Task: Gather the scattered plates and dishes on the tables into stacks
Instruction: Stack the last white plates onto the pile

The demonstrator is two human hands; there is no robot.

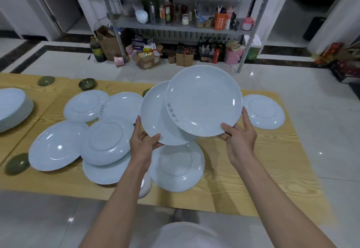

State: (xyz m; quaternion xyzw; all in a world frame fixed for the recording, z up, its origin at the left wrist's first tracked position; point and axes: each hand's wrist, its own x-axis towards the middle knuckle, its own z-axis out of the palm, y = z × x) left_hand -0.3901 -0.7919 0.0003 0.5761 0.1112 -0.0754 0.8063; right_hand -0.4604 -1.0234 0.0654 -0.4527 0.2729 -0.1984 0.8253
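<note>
Left hand grips lower plate by its near rim. Right hand pinches upper plate, overlapping it, likely to nest the 2. Both are held above the table middle. Scattered plates lie below.

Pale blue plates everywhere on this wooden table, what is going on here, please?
A person is gathering them. The left hand grips one pale blue plate by its near rim, and the right hand holds a second plate, with grey lettering on its rim, overlapping the first above the wooden table. Other plates lie scattered on it, some face up, some upside down, with small green bowls among them. Most are not yet stacked.
</note>
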